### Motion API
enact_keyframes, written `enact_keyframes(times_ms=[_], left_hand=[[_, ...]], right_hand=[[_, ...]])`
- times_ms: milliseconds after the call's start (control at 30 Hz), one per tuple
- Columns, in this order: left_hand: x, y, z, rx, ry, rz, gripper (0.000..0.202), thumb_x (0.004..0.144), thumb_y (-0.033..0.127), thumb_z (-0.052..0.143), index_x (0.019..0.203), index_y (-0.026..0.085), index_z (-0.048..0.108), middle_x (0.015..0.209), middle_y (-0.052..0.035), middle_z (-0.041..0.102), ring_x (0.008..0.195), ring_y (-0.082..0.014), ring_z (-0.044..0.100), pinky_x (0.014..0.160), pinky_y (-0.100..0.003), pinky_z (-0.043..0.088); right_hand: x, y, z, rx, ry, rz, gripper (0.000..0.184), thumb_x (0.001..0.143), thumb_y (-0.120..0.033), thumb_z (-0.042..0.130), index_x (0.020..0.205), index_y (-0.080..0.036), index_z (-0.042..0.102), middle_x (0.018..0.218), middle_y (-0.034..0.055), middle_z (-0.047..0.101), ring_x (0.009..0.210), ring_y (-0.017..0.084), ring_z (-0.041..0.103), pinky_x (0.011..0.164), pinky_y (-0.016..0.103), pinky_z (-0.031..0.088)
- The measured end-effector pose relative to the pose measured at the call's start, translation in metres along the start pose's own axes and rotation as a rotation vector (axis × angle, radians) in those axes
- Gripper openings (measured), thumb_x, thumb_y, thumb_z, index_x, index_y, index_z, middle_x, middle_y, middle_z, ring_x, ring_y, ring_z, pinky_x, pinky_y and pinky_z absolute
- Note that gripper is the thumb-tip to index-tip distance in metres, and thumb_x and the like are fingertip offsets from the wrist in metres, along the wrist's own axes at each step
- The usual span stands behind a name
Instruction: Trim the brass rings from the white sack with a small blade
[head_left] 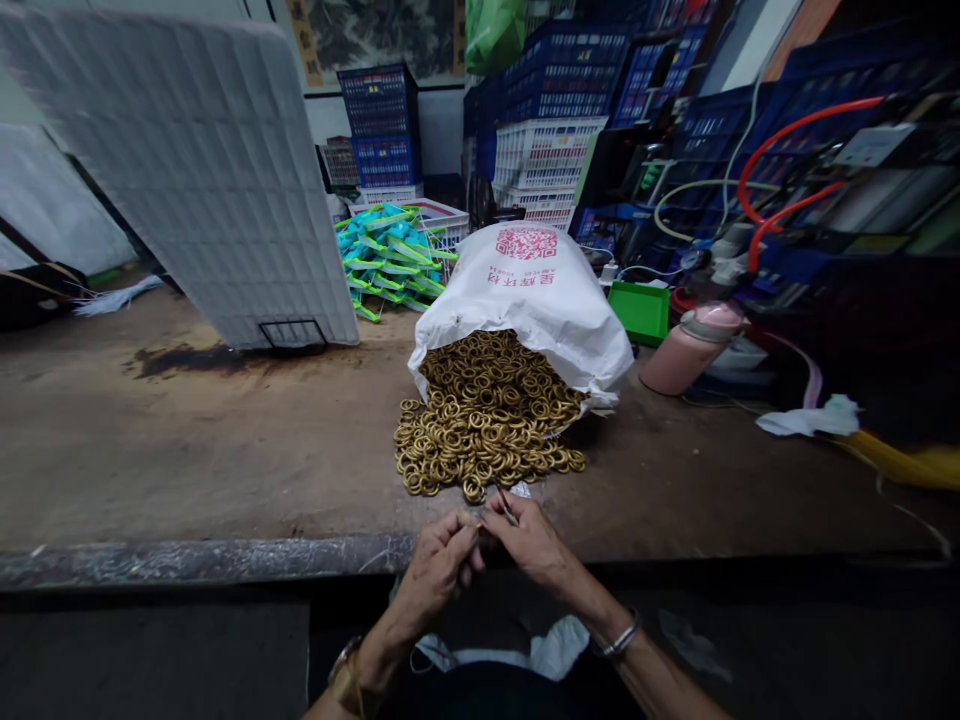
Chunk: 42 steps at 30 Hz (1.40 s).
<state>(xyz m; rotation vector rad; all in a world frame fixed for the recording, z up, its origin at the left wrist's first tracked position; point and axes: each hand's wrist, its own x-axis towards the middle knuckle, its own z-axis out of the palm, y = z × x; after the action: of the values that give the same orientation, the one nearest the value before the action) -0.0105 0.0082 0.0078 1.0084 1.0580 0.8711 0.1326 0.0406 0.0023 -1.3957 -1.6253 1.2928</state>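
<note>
Centrally, one white sack (pixel 525 285) with red print lies on a brown wooden desk (pixel 225 450), small round brass-coloured rings (pixel 487 445), too many to count, heaped in its open mouth and out onto the desk. Just in front of the heap are two bare hands: the right hand (pixel 534 540) grips one slender dark tool (pixel 506 506); the left hand (pixel 442 560) is curled closed beside it, any object between its fingertips too small to tell.

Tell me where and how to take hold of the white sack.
Grip the white sack by its mouth's loose right-hand lip, probably best from the right: it lies with its mouth toward the person, rings spilling out in front, while that lip juts beyond them.
</note>
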Motion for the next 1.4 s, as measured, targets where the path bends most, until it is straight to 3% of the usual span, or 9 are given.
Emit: enact_keyframes(times_ms=[300, 467, 567, 700, 1133, 1300, 1400], left_hand=[[-0.007, 0.003, 0.001, -0.303, 0.004, -0.058, 0.029, 0.073, 0.042, 0.057, 0.067, 0.015, 0.048, 0.052, 0.0059, 0.044, 0.038, -0.0021, 0.029, 0.035, -0.015, 0.017], [-0.010, 0.008, 0.002, -0.260, 0.072, -0.035, 0.029, 0.074, 0.043, 0.056, 0.069, 0.016, 0.047, 0.053, 0.0060, 0.045, 0.036, -0.0018, 0.029, 0.034, -0.014, 0.017], [-0.011, 0.009, 0.003, -0.189, 0.099, 0.003, 0.031, 0.073, 0.046, 0.056, 0.070, 0.017, 0.048, 0.052, 0.0063, 0.045, 0.037, -0.0024, 0.031, 0.035, -0.014, 0.020], [-0.012, 0.008, 0.005, -0.128, 0.111, 0.032, 0.033, 0.071, 0.048, 0.056, 0.076, 0.016, 0.050, 0.051, 0.0064, 0.044, 0.039, -0.0032, 0.032, 0.037, -0.014, 0.022], [-0.014, 0.012, 0.007, -0.094, 0.159, -0.012, 0.031, 0.071, 0.046, 0.056, 0.065, 0.016, 0.047, 0.050, 0.0057, 0.045, 0.038, -0.0034, 0.033, 0.037, -0.015, 0.023], [-0.023, 0.013, 0.007, -0.112, 0.065, -0.046, 0.030, 0.073, 0.046, 0.056, 0.075, 0.016, 0.052, 0.052, 0.0053, 0.048, 0.038, -0.0029, 0.034, 0.035, -0.014, 0.021], [-0.024, 0.009, 0.007, -0.232, 0.003, -0.062, 0.029, 0.074, 0.044, 0.056, 0.078, 0.016, 0.051, 0.053, 0.0051, 0.049, 0.036, -0.0024, 0.034, 0.034, -0.014, 0.020]], right_hand=[[-0.004, -0.007, 0.001, 0.135, -0.043, -0.046, 0.022, 0.080, -0.031, 0.041, 0.064, -0.017, 0.048, 0.055, -0.0042, 0.048, 0.052, 0.008, 0.043, 0.054, 0.020, 0.035], [-0.013, -0.012, 0.000, -0.235, 0.007, -0.173, 0.014, 0.077, -0.019, 0.038, 0.075, -0.019, 0.052, 0.061, -0.0022, 0.053, 0.057, 0.010, 0.048, 0.055, 0.021, 0.033], [-0.020, -0.013, 0.002, -0.471, -0.036, -0.199, 0.026, 0.068, -0.008, 0.038, 0.086, -0.020, 0.052, 0.072, 0.0003, 0.060, 0.065, 0.012, 0.053, 0.060, 0.022, 0.033], [-0.024, -0.016, 0.004, -0.690, -0.068, -0.173, 0.037, 0.058, -0.004, 0.036, 0.089, -0.019, 0.050, 0.072, 0.0019, 0.061, 0.066, 0.015, 0.056, 0.059, 0.023, 0.030], [-0.020, -0.014, 0.009, -0.890, -0.021, -0.071, 0.030, 0.067, -0.005, 0.038, 0.091, -0.019, 0.049, 0.083, 0.0040, 0.064, 0.072, 0.017, 0.057, 0.058, 0.025, 0.025], [-0.003, 0.002, -0.008, -0.973, 0.058, 0.129, 0.032, 0.069, -0.004, 0.038, 0.095, -0.018, 0.051, 0.072, 0.0063, 0.064, 0.062, 0.017, 0.056, 0.054, 0.025, 0.022], [0.004, 0.009, -0.016, -0.923, 0.126, 0.066, 0.032, 0.067, -0.003, 0.039, 0.093, -0.017, 0.051, 0.074, 0.0058, 0.064, 0.063, 0.016, 0.056, 0.054, 0.025, 0.024]])
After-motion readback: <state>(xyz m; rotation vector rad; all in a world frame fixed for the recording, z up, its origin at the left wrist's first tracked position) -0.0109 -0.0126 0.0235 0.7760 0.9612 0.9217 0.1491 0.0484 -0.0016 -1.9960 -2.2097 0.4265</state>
